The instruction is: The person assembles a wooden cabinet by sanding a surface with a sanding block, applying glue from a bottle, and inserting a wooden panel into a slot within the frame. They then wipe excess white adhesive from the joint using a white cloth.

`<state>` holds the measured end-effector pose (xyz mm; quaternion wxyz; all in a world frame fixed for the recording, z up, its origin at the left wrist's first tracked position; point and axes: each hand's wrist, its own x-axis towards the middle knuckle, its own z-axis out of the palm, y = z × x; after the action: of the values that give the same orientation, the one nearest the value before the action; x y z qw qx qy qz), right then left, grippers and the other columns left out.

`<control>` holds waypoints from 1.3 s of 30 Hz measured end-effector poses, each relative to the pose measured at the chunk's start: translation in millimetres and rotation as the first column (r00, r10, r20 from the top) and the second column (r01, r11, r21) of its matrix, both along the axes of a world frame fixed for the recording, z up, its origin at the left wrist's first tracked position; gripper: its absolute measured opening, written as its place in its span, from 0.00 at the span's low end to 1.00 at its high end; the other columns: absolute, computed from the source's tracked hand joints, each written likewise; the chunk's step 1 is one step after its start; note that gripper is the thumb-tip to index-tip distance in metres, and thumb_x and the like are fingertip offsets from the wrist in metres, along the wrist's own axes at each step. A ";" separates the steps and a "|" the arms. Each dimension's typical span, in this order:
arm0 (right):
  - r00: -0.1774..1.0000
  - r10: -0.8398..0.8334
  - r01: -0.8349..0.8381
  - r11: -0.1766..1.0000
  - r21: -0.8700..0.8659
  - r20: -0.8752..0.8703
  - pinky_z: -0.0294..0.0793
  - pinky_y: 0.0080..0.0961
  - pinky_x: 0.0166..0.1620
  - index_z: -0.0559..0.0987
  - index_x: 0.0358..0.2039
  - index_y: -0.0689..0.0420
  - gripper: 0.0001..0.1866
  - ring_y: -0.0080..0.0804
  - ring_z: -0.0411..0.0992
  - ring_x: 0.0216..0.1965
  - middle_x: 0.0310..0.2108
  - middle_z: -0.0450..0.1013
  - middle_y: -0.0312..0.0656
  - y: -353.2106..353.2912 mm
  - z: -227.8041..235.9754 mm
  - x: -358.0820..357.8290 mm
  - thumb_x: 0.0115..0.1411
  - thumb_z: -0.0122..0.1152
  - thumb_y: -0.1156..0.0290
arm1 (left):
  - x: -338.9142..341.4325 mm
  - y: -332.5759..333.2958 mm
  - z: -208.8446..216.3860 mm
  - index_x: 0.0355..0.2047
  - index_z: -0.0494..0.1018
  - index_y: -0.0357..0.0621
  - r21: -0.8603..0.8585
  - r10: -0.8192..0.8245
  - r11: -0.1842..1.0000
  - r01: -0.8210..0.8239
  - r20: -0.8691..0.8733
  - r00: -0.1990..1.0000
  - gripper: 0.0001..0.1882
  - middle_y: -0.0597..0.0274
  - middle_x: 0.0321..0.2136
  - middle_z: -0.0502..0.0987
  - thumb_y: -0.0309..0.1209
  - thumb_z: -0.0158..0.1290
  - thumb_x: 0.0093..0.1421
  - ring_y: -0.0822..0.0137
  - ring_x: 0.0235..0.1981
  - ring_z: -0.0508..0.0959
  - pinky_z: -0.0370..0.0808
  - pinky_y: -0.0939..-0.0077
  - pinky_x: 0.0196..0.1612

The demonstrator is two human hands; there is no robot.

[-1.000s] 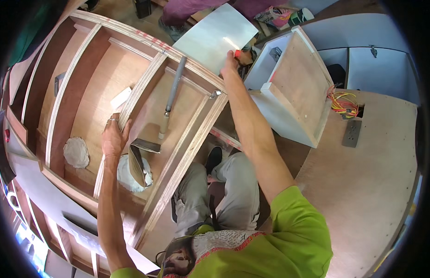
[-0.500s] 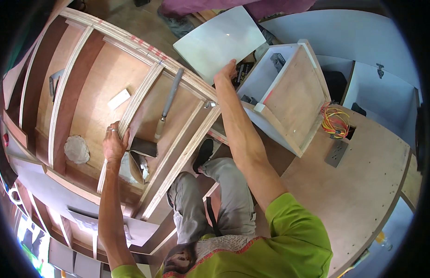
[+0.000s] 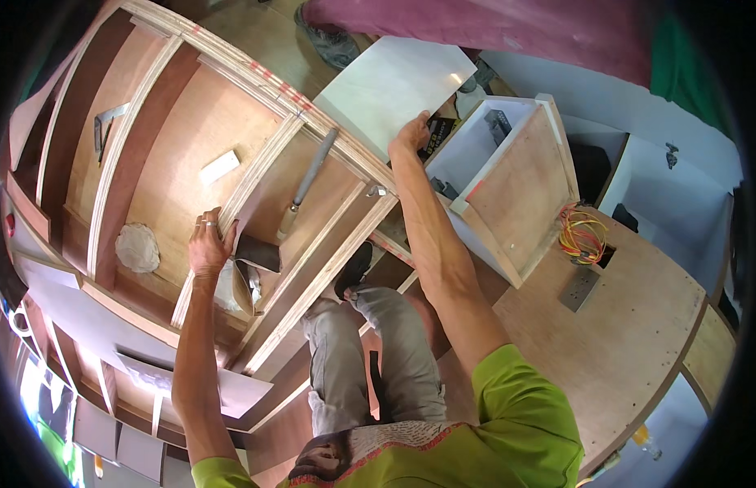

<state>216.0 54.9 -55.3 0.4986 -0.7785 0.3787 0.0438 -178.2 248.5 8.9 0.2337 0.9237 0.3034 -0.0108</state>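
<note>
My left hand [image 3: 208, 244] is closed over a pale plywood divider [image 3: 241, 190] of the open wooden frame, thumb and fingers on either side of it. My right arm stretches forward, and the right hand [image 3: 410, 135] grips the near right edge of a glossy white panel [image 3: 386, 89]. That panel lies slanted beyond the frame's far edge; the fingers under it are partly hidden. Close to my left hand, a folded piece of dark brown sandpaper [image 3: 258, 254] sits in the frame's bay. A long grey file with a wooden handle [image 3: 313, 171] leans in the same bay.
A small white block [image 3: 220, 167], a round whitish lump [image 3: 137, 248] and a metal square [image 3: 107, 122] lie in the frame. To the right stand a wooden box [image 3: 516, 179] and a board with coiled coloured wires [image 3: 582, 234]. Another person's purple garment [image 3: 492, 28] shows at the top.
The white panel has turned and tilted, with my right hand still on its edge. My left hand stays on the divider. The purple garment covers more of the top, and the view has shifted slightly.
</note>
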 end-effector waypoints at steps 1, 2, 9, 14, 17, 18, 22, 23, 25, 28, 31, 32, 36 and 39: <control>1.000 0.010 -0.010 1.000 -0.003 0.020 0.66 0.40 0.54 0.73 0.47 0.73 0.34 0.54 0.70 0.49 0.47 0.72 0.61 -2.0 1.0 -1.2 0.67 0.42 0.48 | 0.0 0.5 -0.8 0.45 0.69 0.44 -0.001 -0.003 1.000 0.003 0.000 1.000 0.21 0.53 0.35 0.76 0.39 0.60 0.55 0.53 0.37 0.77 0.77 0.61 0.38; 0.999 0.019 -0.019 1.000 -0.005 0.040 0.66 0.40 0.54 0.73 0.48 0.73 0.34 0.54 0.70 0.50 0.48 0.72 0.61 -5.3 2.6 -2.4 0.67 0.41 0.48 | 0.1 -0.6 -1.6 0.45 0.69 0.44 -0.012 0.002 1.000 -0.002 -0.007 1.000 0.21 0.53 0.35 0.76 0.39 0.60 0.55 0.53 0.38 0.77 0.77 0.61 0.38; 0.987 0.159 -0.149 0.962 -0.230 0.027 0.63 0.38 0.58 0.70 0.52 0.73 0.34 0.56 0.66 0.55 0.54 0.68 0.62 -46.5 1.7 -4.3 0.68 0.36 0.49 | 1.3 -2.6 0.2 0.46 0.69 0.44 -0.042 0.019 0.999 -0.020 -0.031 0.999 0.22 0.54 0.35 0.76 0.39 0.60 0.54 0.54 0.38 0.77 0.77 0.62 0.38; 0.993 0.119 -0.121 0.953 -0.279 -0.022 0.63 0.40 0.59 0.70 0.52 0.73 0.36 0.59 0.64 0.56 0.54 0.66 0.65 -69.3 -23.7 4.0 0.69 0.32 0.48 | 1.5 -0.5 -1.6 0.46 0.69 0.43 -0.017 0.007 1.000 -0.006 0.034 0.999 0.22 0.54 0.35 0.76 0.39 0.61 0.54 0.53 0.36 0.77 0.77 0.62 0.37; 0.982 0.175 -0.186 0.933 -0.308 -0.065 0.64 0.42 0.58 0.73 0.49 0.73 0.37 0.61 0.66 0.53 0.51 0.68 0.66 -70.7 -19.1 -0.8 0.69 0.30 0.47 | -0.9 0.0 1.9 0.45 0.69 0.43 -0.051 0.013 0.999 -0.013 0.002 1.000 0.22 0.53 0.34 0.76 0.39 0.61 0.54 0.53 0.36 0.77 0.77 0.61 0.37; 0.984 0.177 -0.178 0.926 -0.334 -0.034 0.65 0.43 0.57 0.74 0.48 0.72 0.37 0.61 0.67 0.52 0.50 0.69 0.66 -66.8 -16.7 -1.6 0.69 0.29 0.47 | -0.9 1.4 0.5 0.45 0.69 0.43 -0.035 0.006 0.999 -0.006 0.015 1.000 0.22 0.53 0.34 0.76 0.39 0.61 0.54 0.53 0.36 0.77 0.77 0.61 0.37; 0.986 0.168 -0.160 0.884 -0.439 -0.022 0.67 0.45 0.54 0.77 0.43 0.72 0.39 0.63 0.69 0.48 0.44 0.72 0.67 -78.0 -22.7 6.0 0.69 0.26 0.47 | 0.2 1.5 -2.3 0.45 0.69 0.42 -0.010 -0.009 1.000 0.010 0.046 0.999 0.22 0.53 0.35 0.76 0.39 0.61 0.54 0.52 0.36 0.77 0.77 0.61 0.36; 0.986 0.159 -0.163 0.871 -0.463 -0.049 0.67 0.45 0.54 0.77 0.42 0.72 0.39 0.63 0.69 0.48 0.43 0.72 0.68 -80.7 -25.5 7.3 0.69 0.26 0.47 | 0.8 1.8 -2.6 0.45 0.69 0.42 -0.010 -0.008 1.000 0.009 0.045 0.999 0.22 0.53 0.35 0.76 0.38 0.61 0.54 0.52 0.36 0.77 0.77 0.61 0.36; 0.989 0.132 -0.150 0.885 -0.442 -0.072 0.67 0.45 0.54 0.77 0.42 0.73 0.39 0.63 0.69 0.48 0.44 0.72 0.68 -85.9 -27.9 7.6 0.69 0.26 0.47 | -0.1 1.8 -1.7 0.45 0.69 0.42 -0.029 -0.013 0.999 0.014 0.053 0.999 0.22 0.53 0.35 0.76 0.38 0.61 0.54 0.51 0.36 0.77 0.77 0.61 0.36; 0.990 0.116 -0.141 0.893 -0.428 -0.083 0.66 0.45 0.54 0.77 0.42 0.72 0.39 0.62 0.69 0.49 0.45 0.71 0.67 -84.0 -25.1 7.4 0.69 0.26 0.47 | -0.5 3.8 -3.1 0.46 0.69 0.42 -0.056 -0.016 0.998 0.019 0.052 0.999 0.23 0.53 0.35 0.76 0.37 0.61 0.53 0.51 0.37 0.77 0.77 0.61 0.36; 0.993 0.094 -0.118 0.905 -0.408 -0.078 0.67 0.43 0.54 0.75 0.46 0.70 0.35 0.60 0.69 0.49 0.46 0.72 0.66 -77.0 -16.5 0.8 0.69 0.28 0.49 | -3.4 3.3 -3.1 0.47 0.69 0.42 -0.085 -0.005 0.996 0.008 0.033 0.999 0.23 0.53 0.36 0.76 0.36 0.61 0.53 0.51 0.38 0.77 0.77 0.61 0.38; 0.994 0.082 -0.104 0.911 -0.400 -0.071 0.67 0.43 0.54 0.74 0.48 0.70 0.34 0.59 0.70 0.49 0.46 0.72 0.65 -76.6 -14.9 1.1 0.69 0.29 0.50 | -2.5 3.6 -2.8 0.47 0.68 0.42 -0.094 -0.001 0.996 0.003 0.029 1.000 0.23 0.52 0.36 0.76 0.35 0.62 0.53 0.51 0.38 0.77 0.76 0.61 0.39; 0.914 0.390 -0.266 0.780 -0.566 0.108 0.66 0.40 0.56 0.67 0.55 0.69 0.24 0.56 0.66 0.54 0.51 0.68 0.63 -78.3 -6.6 -1.9 0.66 0.40 0.63 | -1.4 4.1 -5.7 0.47 0.68 0.42 -0.083 -0.007 0.996 0.012 0.059 0.998 0.25 0.53 0.37 0.76 0.37 0.62 0.52 0.51 0.38 0.76 0.77 0.60 0.37; 0.853 0.481 -0.288 0.756 -0.589 0.201 0.64 0.41 0.58 0.65 0.57 0.67 0.23 0.56 0.61 0.58 0.55 0.63 0.60 -51.7 19.5 3.4 0.63 0.46 0.70 | -5.7 3.7 -4.6 0.47 0.68 0.42 -0.083 0.006 0.997 0.000 0.076 0.997 0.25 0.54 0.38 0.76 0.37 0.62 0.51 0.51 0.39 0.76 0.77 0.60 0.38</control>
<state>219.4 3.2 -35.8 0.2970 -0.9434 0.1124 -0.0961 -183.9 252.2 4.3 0.2832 0.9125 0.2949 0.0125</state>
